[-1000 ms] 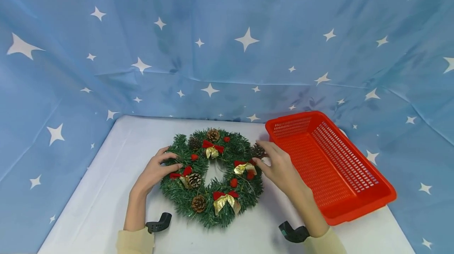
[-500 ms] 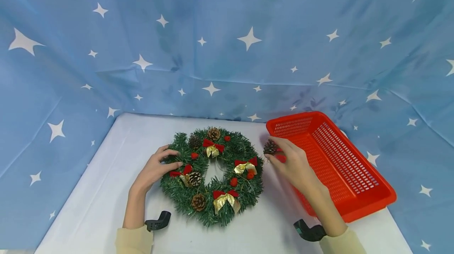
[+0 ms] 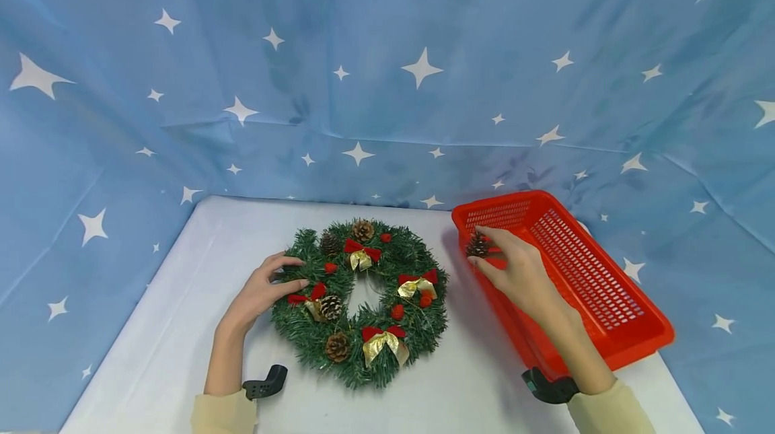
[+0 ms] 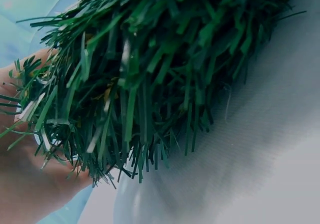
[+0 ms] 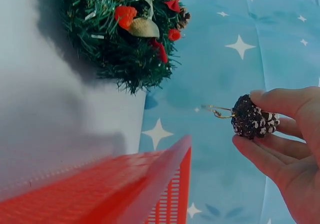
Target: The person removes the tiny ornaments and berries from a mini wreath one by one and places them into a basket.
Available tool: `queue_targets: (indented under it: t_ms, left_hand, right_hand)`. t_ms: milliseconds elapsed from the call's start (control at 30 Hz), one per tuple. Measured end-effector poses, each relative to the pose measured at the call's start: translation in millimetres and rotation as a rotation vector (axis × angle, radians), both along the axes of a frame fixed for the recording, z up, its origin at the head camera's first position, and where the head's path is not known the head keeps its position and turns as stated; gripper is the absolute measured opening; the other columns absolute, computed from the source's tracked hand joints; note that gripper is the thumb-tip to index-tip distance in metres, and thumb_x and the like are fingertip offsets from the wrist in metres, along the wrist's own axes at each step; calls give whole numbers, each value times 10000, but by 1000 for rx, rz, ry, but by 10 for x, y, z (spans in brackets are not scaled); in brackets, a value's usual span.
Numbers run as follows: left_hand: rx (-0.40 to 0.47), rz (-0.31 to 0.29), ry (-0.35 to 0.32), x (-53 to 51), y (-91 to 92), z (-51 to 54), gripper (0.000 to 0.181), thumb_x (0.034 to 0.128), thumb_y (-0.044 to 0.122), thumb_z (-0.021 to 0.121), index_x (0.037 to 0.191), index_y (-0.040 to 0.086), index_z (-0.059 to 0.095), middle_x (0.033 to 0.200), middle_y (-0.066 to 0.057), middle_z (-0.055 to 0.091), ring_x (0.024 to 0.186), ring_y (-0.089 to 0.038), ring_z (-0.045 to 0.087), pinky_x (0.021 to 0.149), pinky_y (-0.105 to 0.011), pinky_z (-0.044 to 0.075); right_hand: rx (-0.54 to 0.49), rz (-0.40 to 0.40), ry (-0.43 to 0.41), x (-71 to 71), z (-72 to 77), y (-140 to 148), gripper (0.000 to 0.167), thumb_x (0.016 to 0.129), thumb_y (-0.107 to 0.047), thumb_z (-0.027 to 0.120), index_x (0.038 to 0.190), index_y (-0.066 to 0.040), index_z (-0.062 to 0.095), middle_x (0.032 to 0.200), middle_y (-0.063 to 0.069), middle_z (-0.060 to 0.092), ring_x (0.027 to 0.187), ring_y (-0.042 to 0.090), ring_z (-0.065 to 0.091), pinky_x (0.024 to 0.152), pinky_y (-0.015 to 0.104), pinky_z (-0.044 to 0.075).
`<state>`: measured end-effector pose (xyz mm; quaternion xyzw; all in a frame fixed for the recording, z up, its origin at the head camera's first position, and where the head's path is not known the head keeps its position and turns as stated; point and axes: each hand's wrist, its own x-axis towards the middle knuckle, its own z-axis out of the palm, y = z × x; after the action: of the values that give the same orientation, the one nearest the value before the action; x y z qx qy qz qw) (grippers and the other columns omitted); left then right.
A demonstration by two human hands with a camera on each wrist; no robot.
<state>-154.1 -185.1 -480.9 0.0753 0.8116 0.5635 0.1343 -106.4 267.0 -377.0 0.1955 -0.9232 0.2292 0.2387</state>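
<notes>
A green tinsel wreath (image 3: pixel 418 336) with red-and-gold bows, red berries and pine cones lies flat on the white table. My left hand (image 3: pixel 257 294) grips its left side, thumb and fingers around the branch; in the left wrist view, green strands (image 4: pixel 145 74) cover much of the fingers. My right hand (image 3: pixel 525 279) pinches a dark pine cone (image 3: pixel 477 244) over the near left rim of the red basket. In the right wrist view the pine cone (image 5: pixel 252 119) has white-tipped scales and a gold wire loop, held between thumb and fingers.
The red plastic basket (image 3: pixel 636 346) with perforated walls stands to the right of the wreath, tilted across the table's right side. White table (image 3: pixel 163 326) extends left of the wreath. A blue star-patterned cloth (image 3: pixel 387 104) hangs behind and at both sides.
My right hand has taken the pine cone off the wreath's right side and carried it right, to the basket's rim. The left hand and the wreath have stayed nearly where they were.
</notes>
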Motion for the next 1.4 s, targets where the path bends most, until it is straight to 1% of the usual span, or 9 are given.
queue_targets:
  t_ms: [233, 400, 533, 667, 767, 933, 1133, 1300, 1400]
  left_hand:
    - [-7, -9, -14, 9, -2, 34, 519, 973, 346, 728, 1407, 102, 581, 1717, -212, 67, 1510, -582, 154, 1128, -750, 283]
    - [-10, -8, -22, 6, 3, 26, 536, 975, 339, 726, 1427, 103, 560, 1715, -200, 104, 1515, -579, 142, 1141, -749, 264]
    - [-20, -4, -31, 8, -4, 31, 572, 967, 368, 733, 1439, 106, 544, 1712, -193, 124, 1512, -586, 146, 1137, -746, 275]
    - [-11, -6, -40, 23, 3, 43, 587, 964, 370, 736, 1448, 105, 534, 1717, -185, 112, 1510, -589, 150, 1121, -737, 306]
    - [0, -1, -53, 35, 11, 51, 595, 962, 365, 740, 1456, 111, 527, 1720, -173, 112, 1514, -583, 146, 1117, -729, 317]
    - [12, 9, -63, 29, 23, 54, 603, 957, 361, 747, 1462, 120, 521, 1722, -161, 110, 1520, -581, 123, 1129, -731, 302]
    - [7, 17, -65, 24, 25, 42, 596, 957, 357, 747, 1458, 121, 527, 1724, -161, 108, 1522, -582, 116, 1135, -738, 288]
    - [2, 19, -68, 30, 25, 39, 592, 959, 351, 744, 1456, 112, 527, 1724, -164, 106, 1524, -584, 102, 1136, -738, 288]
    - [3, 22, -69, 27, 36, 46, 588, 957, 349, 747, 1450, 111, 531, 1723, -163, 108, 1524, -572, 130, 1121, -721, 319]
  right_hand:
    - [-10, -24, -86, -90, 38, 143, 548, 806, -27, 865, 1314, -1, 660, 1138, 163, 740, 907, 305, 755, 741, 468, 628]
    - [-4, -37, -146, -172, 29, 283, 536, 824, -44, 857, 1325, -16, 668, 1097, 163, 765, 936, 324, 762, 769, 483, 625]
    - [-19, -33, -195, -269, 16, 367, 526, 836, -31, 842, 1330, -1, 665, 1102, 184, 762, 942, 346, 764, 786, 499, 620]
    - [-45, -38, -254, -357, -3, 434, 510, 850, -20, 825, 1330, 14, 659, 1140, 217, 745, 944, 369, 759, 798, 511, 617]
    - [-49, -37, -292, -411, -39, 476, 498, 863, -27, 815, 1332, 20, 654, 1166, 225, 735, 956, 374, 756, 808, 505, 617]
    - [-45, -41, -325, -499, -130, 539, 491, 875, -31, 806, 1335, 34, 650, 1200, 232, 726, 954, 368, 758, 789, 479, 624]
    - [-38, -50, -377, -587, -231, 590, 505, 884, -31, 789, 1354, 60, 629, 1200, 247, 722, 967, 375, 751, 765, 454, 630]
    - [-21, -34, -383, -658, -310, 621, 496, 883, -22, 778, 1347, 72, 627, 1196, 256, 719, 991, 386, 740, 785, 476, 624]
    - [-8, -28, -389, -708, -370, 649, 478, 883, -27, 778, 1331, 67, 640, 1168, 247, 731, 1007, 389, 732, 809, 500, 615]
